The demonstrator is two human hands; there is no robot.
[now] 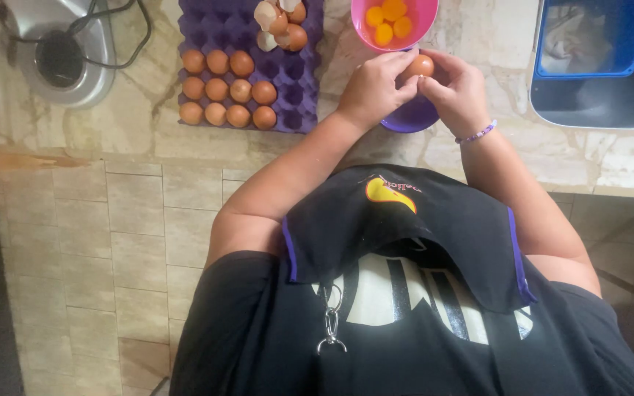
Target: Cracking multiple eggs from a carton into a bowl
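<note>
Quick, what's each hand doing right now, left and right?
Left hand: closed on the brown egg, above the purple bowl.
Right hand: closed on the same egg from the other side.

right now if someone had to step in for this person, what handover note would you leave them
Left hand and right hand: both grip one brown egg over the purple bowl.
Pink bowl behind it holds four yolks.
Purple egg tray, left of the bowls: eleven whole eggs at its near end, broken shells piled at its far end.
Done: several eggs cracked, yolks set apart.
Left: the egg in hand looks unopened, and the eleven on the tray are untouched.
</note>
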